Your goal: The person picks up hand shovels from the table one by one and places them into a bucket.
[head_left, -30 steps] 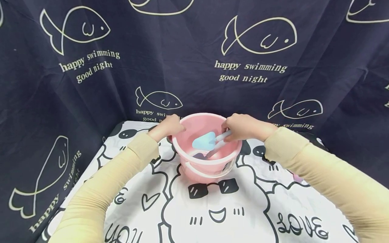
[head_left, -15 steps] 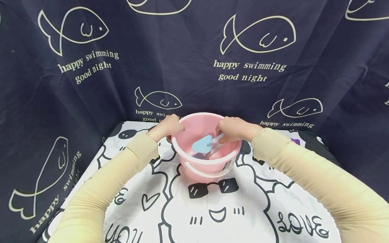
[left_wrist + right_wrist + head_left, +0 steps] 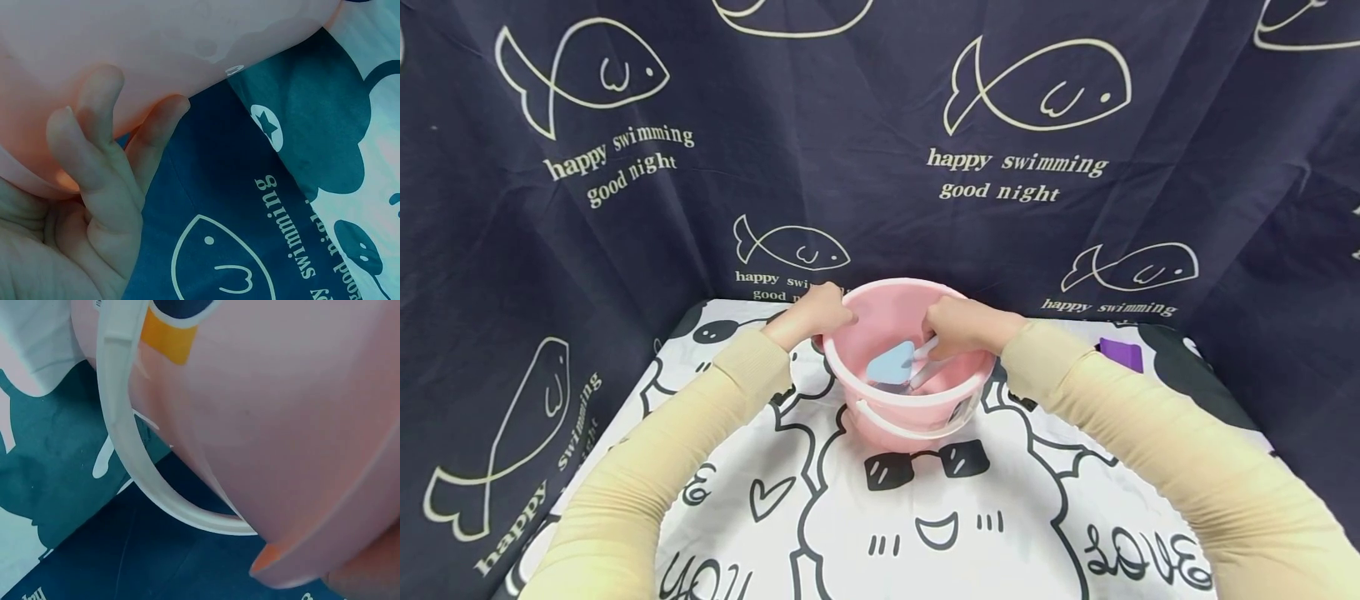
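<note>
The pink bucket point(image 3: 887, 312) stands upright on the cloth-covered worktop point(image 3: 880, 575), its white handle point(image 3: 917, 436) lowered at the front. The left hand point(image 3: 820, 312) holds the rim in a closed grip, fingers against the outer wall. Inside the bucket, the right hand point(image 3: 966, 325) has its grip curled round the shaft of a blue shovel point(image 3: 891, 363) (a darker item shows below the blade, mostly hidden). A purple object point(image 3: 1121, 354) lies beyond the right sleeve point(image 3: 1150, 433).
</note>
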Motion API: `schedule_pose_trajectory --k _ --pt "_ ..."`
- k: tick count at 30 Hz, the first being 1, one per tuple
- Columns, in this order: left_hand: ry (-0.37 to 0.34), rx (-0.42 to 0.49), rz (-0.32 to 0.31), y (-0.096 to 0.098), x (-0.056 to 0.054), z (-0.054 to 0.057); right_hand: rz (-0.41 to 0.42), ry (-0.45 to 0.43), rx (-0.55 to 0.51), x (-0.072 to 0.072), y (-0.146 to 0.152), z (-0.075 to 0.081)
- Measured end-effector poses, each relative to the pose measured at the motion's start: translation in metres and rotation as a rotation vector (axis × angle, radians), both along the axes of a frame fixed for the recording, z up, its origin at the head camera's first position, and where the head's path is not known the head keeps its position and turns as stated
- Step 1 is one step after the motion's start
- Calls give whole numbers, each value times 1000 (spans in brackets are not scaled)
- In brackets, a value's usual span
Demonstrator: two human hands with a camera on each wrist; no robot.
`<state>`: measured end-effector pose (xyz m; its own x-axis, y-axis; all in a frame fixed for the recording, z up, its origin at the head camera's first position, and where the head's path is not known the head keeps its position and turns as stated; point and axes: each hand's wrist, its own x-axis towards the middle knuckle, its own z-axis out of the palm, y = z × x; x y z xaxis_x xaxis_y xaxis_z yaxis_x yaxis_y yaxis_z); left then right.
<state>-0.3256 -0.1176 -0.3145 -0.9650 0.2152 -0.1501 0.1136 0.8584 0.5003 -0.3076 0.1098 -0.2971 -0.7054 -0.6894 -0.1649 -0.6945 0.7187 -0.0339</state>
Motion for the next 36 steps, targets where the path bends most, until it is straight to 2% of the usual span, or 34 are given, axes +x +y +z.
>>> schedule_pose_trajectory --k 5,10,20,29,36 --pt "-4 11 5 1 1 2 46 12 -26 -1 -2 -4" --pt "-15 5 3 1 2 2 55 31 -32 -1 -4 -8" --pt "33 -21 -14 0 2 -1 -6 10 7 0 -11 -14" --pt "40 -37 -7 0 0 -2 -24 7 19 -2 -15 -25" --pt "29 -27 -7 1 0 -1 -48 16 54 -2 -18 -27"
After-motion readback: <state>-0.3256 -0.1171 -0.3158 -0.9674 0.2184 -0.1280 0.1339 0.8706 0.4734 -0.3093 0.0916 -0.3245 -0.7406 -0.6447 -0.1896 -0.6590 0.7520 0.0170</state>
